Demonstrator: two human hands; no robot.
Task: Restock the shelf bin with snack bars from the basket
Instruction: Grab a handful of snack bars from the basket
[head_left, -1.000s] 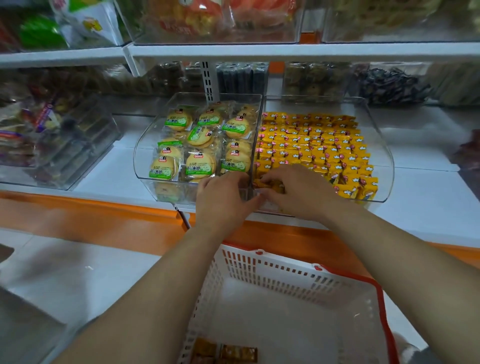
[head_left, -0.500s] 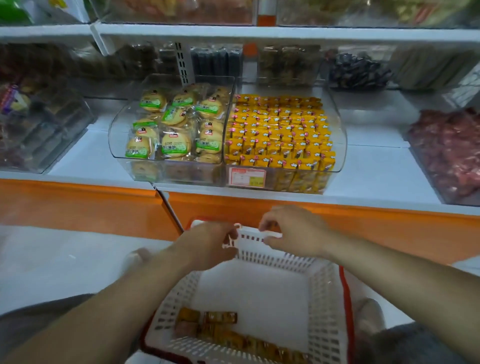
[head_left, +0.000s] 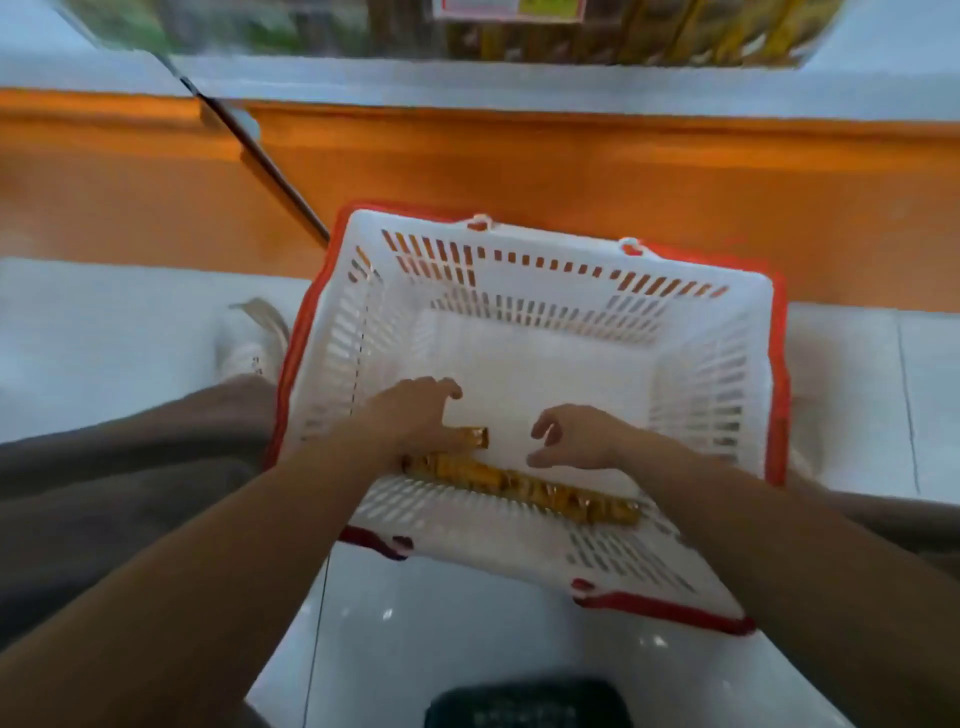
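A white plastic basket (head_left: 519, 270) with a red rim stands on the floor below me. A row of gold-wrapped snack bars (head_left: 519, 486) lies along its near wall. My left hand (head_left: 415, 415) is down inside the basket, fingers spread on the left end of the row, touching one separate bar (head_left: 477, 437). My right hand (head_left: 576, 436) hovers just above the row with curled, parted fingers and nothing in it. The clear shelf bin (head_left: 675, 31) with yellow bars shows only as a blurred strip at the top edge.
The orange shelf base (head_left: 571, 171) rises directly behind the basket. My white shoe (head_left: 249, 343) and a dark trouser leg (head_left: 130, 478) lie left of it. A dark object (head_left: 524, 701) sits on the white tile floor at the bottom edge.
Both hands have left the shelf bin and dropped past the basket's far rim to the bars at its bottom. My view has tilted down, so the shelf has slid out of sight.
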